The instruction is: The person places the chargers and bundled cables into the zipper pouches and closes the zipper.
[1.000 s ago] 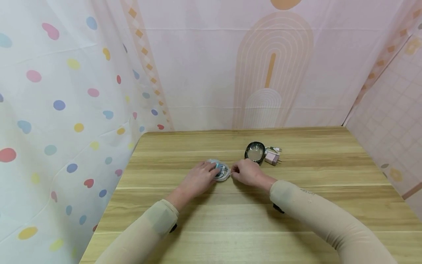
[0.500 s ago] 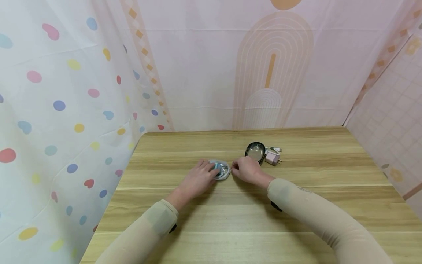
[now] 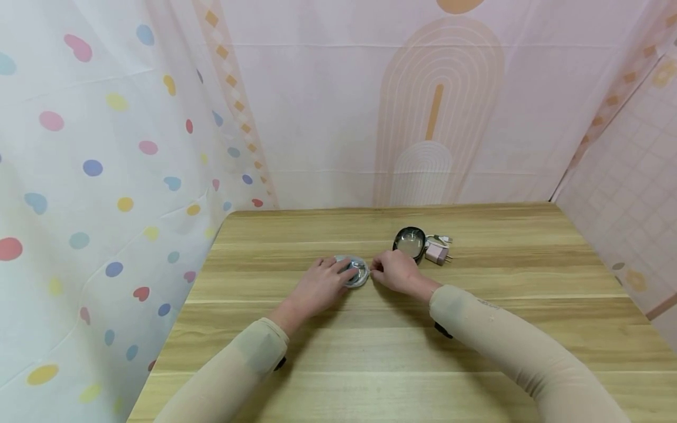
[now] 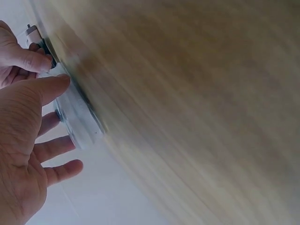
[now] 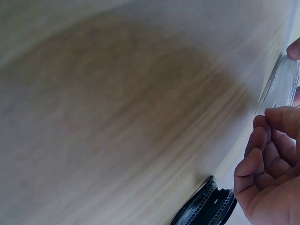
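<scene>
A small round clear case (image 3: 361,274), with a pale coil and a bluish part seen through it, sits on the table between the hands. My left hand (image 3: 321,286) holds it from the left; in the left wrist view the thumb lies along one edge of the case (image 4: 77,110) and fingers are on the opposite side. At its right edge is my right hand (image 3: 398,274), thumb and index fingertips pinched together. The right wrist view has those fingertips against the rim of the case (image 5: 277,89), the other fingers curled. What exactly they pinch is too small to tell.
Just behind the right hand stands a black oval case (image 3: 409,239) with a see-through top. Beside it lie a pinkish plug charger (image 3: 435,254) and a short white cable (image 3: 438,239). Patterned curtains (image 3: 317,117) hang along the back and sides of the wooden table (image 3: 359,364).
The left fingers have shifted slightly over the clear case, covering more of its bluish part. My right hand has moved a little up and stays at the rim.
</scene>
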Demonstrator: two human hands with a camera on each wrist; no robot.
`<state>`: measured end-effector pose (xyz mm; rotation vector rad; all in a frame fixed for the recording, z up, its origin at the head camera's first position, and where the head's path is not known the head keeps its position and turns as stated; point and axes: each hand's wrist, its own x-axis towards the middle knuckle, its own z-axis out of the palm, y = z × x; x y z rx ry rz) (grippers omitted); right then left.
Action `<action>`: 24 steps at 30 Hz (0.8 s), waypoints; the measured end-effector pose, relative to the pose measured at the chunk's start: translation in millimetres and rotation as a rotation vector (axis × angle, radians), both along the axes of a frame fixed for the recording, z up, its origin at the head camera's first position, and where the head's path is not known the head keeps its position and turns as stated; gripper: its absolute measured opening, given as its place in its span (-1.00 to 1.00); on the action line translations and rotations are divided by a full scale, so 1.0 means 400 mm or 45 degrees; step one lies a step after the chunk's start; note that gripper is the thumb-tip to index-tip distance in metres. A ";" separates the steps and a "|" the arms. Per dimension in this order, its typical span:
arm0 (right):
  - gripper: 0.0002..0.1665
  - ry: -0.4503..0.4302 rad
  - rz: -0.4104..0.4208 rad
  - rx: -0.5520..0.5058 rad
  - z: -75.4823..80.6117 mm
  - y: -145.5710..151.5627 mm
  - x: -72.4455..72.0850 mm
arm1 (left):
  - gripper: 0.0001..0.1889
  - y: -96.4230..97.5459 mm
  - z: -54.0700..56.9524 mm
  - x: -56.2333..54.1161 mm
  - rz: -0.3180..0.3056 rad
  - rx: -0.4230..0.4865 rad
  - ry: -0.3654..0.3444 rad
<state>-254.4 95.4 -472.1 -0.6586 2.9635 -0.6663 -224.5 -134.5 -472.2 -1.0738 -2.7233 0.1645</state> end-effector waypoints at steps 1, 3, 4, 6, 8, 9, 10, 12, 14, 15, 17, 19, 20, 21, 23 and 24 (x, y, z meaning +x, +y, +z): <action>-0.89 -0.001 0.006 -0.007 0.000 0.001 0.000 | -0.51 0.000 0.002 0.000 0.005 0.004 -0.010; -0.89 -0.001 0.017 -0.023 -0.001 0.002 -0.001 | -0.52 0.001 0.006 0.001 0.015 0.012 -0.026; -0.89 -0.005 0.017 -0.028 -0.002 0.003 -0.001 | -0.52 0.002 0.008 0.001 0.020 0.016 -0.035; -0.89 -0.009 0.025 -0.041 -0.002 0.004 -0.002 | -0.51 0.003 0.012 0.002 0.032 0.015 -0.055; -0.89 -0.008 0.034 -0.050 -0.003 0.005 -0.001 | -0.51 0.003 0.015 0.003 0.046 0.016 -0.077; -0.89 -0.007 0.039 -0.051 -0.003 0.005 -0.001 | -0.50 0.003 0.016 0.003 0.053 0.015 -0.090; -0.89 -0.008 0.044 -0.055 -0.002 0.006 0.000 | -0.50 0.004 0.017 0.004 0.061 0.008 -0.103; -0.89 -0.003 0.058 -0.062 -0.002 0.006 0.003 | -0.50 0.006 0.019 0.004 0.078 0.005 -0.128; -0.88 0.001 0.067 -0.063 -0.002 0.006 0.006 | -0.50 0.007 0.019 0.004 0.094 0.003 -0.153; -0.88 0.003 0.069 -0.063 -0.002 0.006 0.007 | -0.49 0.008 0.019 0.004 0.101 0.003 -0.166; -0.87 0.008 0.075 -0.065 -0.003 0.005 0.009 | -0.50 0.009 0.017 0.002 0.112 0.008 -0.185; -0.87 0.008 0.076 -0.065 -0.004 0.004 0.011 | -0.50 0.010 0.017 0.001 0.119 0.010 -0.200; -0.87 0.015 0.081 -0.063 -0.003 0.003 0.012 | -0.50 0.010 0.018 0.002 0.120 0.014 -0.206; -0.87 0.021 0.086 -0.063 -0.003 0.002 0.014 | -0.51 0.010 0.018 0.002 0.121 0.016 -0.210; -0.88 0.027 0.100 -0.069 -0.002 0.000 0.018 | -0.51 0.011 0.020 0.002 0.123 0.023 -0.217; -0.88 0.033 0.107 -0.071 -0.002 -0.001 0.020 | -0.51 0.011 0.021 0.004 0.126 0.025 -0.222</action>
